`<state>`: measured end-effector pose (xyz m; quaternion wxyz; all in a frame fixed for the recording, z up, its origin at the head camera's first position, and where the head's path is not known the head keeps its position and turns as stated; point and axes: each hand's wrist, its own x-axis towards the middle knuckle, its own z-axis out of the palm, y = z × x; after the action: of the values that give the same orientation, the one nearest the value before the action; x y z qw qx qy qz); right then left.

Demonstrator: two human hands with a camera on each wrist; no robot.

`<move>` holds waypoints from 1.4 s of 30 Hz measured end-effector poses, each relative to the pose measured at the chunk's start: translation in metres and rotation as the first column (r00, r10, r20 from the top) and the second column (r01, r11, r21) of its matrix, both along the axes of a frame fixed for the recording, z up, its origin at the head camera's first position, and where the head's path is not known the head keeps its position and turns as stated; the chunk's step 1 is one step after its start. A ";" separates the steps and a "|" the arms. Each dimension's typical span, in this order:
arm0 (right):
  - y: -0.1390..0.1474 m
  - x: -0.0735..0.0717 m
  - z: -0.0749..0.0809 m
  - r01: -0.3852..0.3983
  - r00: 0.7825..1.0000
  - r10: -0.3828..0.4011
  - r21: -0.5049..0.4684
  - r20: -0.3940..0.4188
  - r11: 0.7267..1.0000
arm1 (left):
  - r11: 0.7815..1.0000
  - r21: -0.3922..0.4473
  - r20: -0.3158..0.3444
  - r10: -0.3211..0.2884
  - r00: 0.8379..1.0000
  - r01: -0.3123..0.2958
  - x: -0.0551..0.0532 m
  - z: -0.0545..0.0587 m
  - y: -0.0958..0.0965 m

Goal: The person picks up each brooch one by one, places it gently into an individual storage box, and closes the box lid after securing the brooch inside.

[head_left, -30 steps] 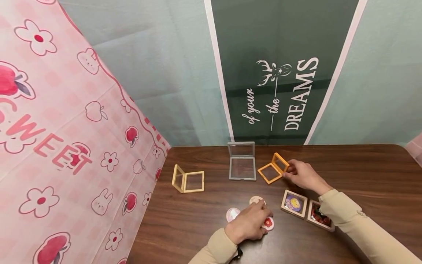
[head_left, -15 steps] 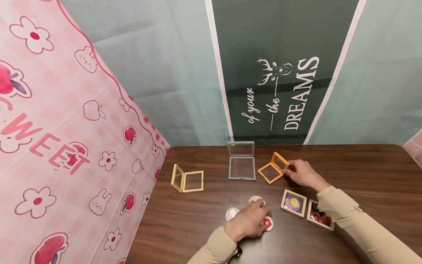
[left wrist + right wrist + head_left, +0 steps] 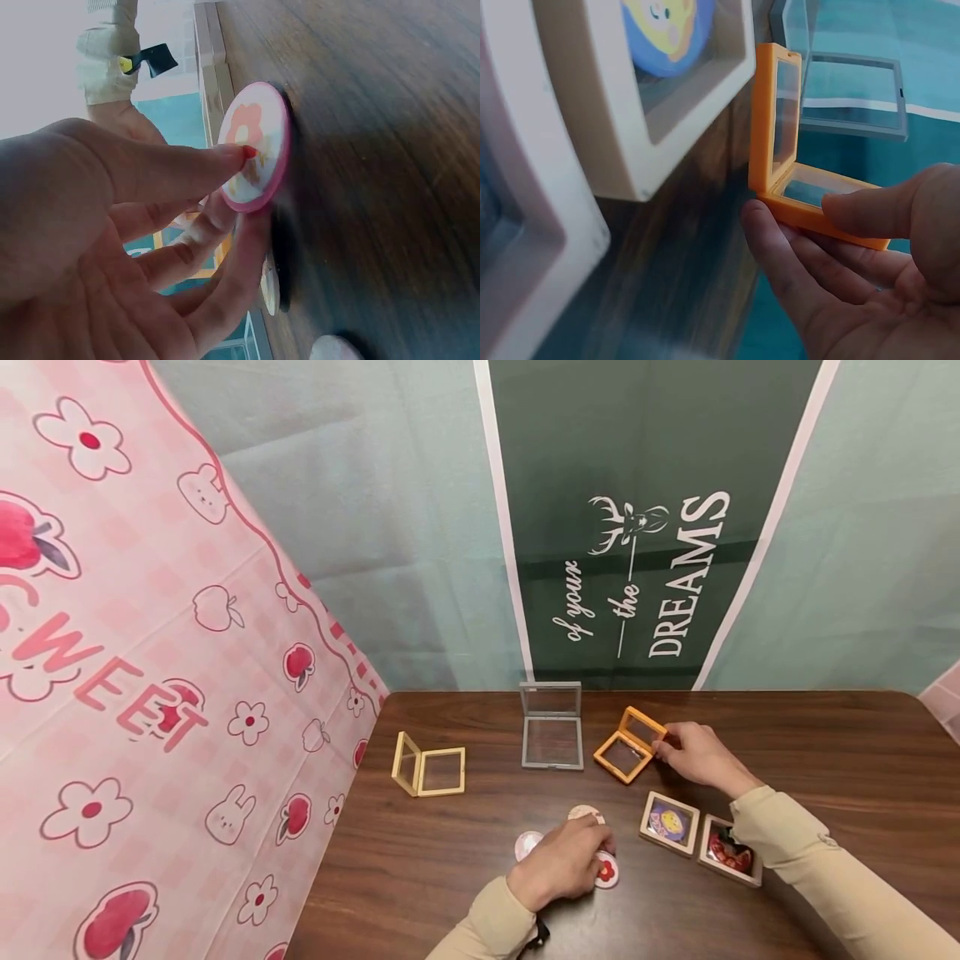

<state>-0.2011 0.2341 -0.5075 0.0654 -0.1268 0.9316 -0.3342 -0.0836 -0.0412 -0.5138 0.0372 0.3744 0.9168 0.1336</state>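
In the head view my left hand (image 3: 564, 860) is low over the table, holding a round badge with a red flower (image 3: 606, 870). Close up in the left wrist view, the thumb lies on the flower badge's (image 3: 262, 139) printed face and a finger meets its pink rim. Two more round badges, a pale one (image 3: 527, 844) and a cream one (image 3: 585, 813), lie beside that hand. My right hand (image 3: 697, 755) pinches the raised half of a small orange hinged display frame (image 3: 624, 757). The right wrist view shows the thumb inside that half of the orange frame (image 3: 763, 127), fingers behind it.
A grey display frame (image 3: 551, 743) stands unfolded at the back, and a yellow one (image 3: 441, 773) at the left. Two wooden-edged frames, holding a purple-and-yellow badge (image 3: 669, 823) and a red badge (image 3: 729, 853), lie near my right forearm. Behind the table (image 3: 420, 877) hangs a printed cloth.
The orange frame has shifted slightly right and turned on the table with my right hand on it. My left hand and the flower badge have barely moved.
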 end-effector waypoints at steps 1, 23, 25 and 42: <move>0.000 0.001 0.002 0.000 1.000 0.000 -0.002 0.000 1.000 | 1.000 0.030 0.019 -0.001 1.000 0.000 0.000 -0.001 -0.001; 0.007 0.033 0.027 -0.019 0.999 0.018 -0.022 -0.047 1.000 | 0.798 0.416 0.580 0.137 0.803 -0.437 0.013 -0.010 -0.013; 0.008 0.039 0.027 -0.017 0.998 0.016 -0.019 -0.057 1.000 | 0.783 0.421 0.596 0.141 0.791 -0.457 0.014 -0.011 -0.014; 0.001 0.075 0.035 -0.071 0.996 0.070 -0.015 -0.063 0.997 | 0.673 0.434 0.755 0.091 0.649 -0.599 0.011 -0.013 -0.026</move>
<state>-0.1259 0.2349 -0.4725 0.0468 -0.1708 0.9253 -0.3354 -0.0721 -0.0676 -0.5267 0.2079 0.0897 0.7857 0.5757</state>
